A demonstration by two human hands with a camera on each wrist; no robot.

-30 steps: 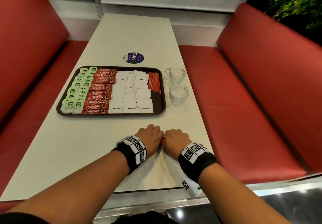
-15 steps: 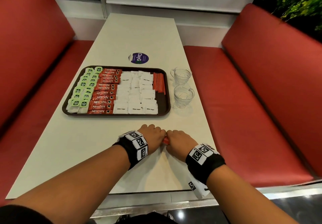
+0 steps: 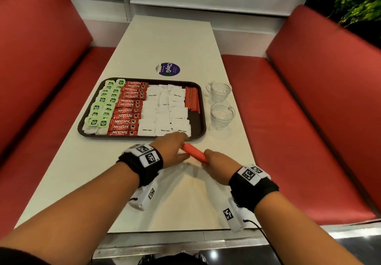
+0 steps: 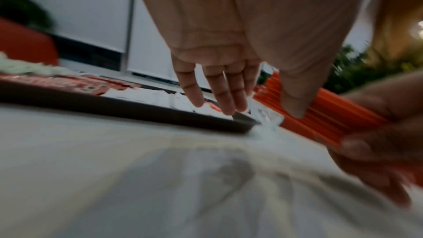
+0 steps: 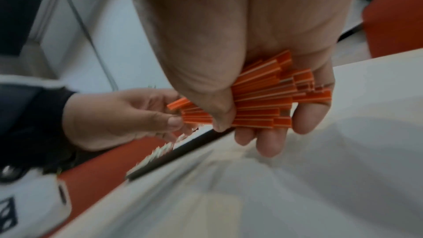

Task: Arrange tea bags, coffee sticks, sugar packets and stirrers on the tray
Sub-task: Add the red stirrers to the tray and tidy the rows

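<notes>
Red booth benches (image 3: 321,91) flank a pale café table (image 3: 169,37) where, low in the centre of the head view, two hands now carry an orange bundle of stirrers (image 3: 193,153) clear of the surface. A second ago both fists sat knuckle to knuckle on the tabletop with only a sliver of orange showing between them; they have since drawn apart and moved up toward the tray (image 3: 203,118), exposing the bundle's length.

At the lower right of the bundle, the right hand (image 3: 218,161) has its thumb and curled fingers clamped round one end, the sticks fanning unevenly out of its grip in the right wrist view. At the upper left, the left hand (image 3: 172,150) meets the other end; its fingers hang nearly straight in the left wrist view, the thumb lying against the sticks, so it seems to steady rather than grasp.

Beyond the hands, just above them in the frame, the tray holds green-tagged tea bags (image 3: 103,107) at its left, red coffee sticks (image 3: 128,110) next, white sugar packets (image 3: 165,112) in the middle and a first batch of loose stirrers (image 3: 191,99) at its upper right. Bare tray floor shows below that batch, the likely spot for this bundle, which looks to be the last item outstanding. Two glass cups (image 3: 220,103) stand just right of the tray.
</notes>
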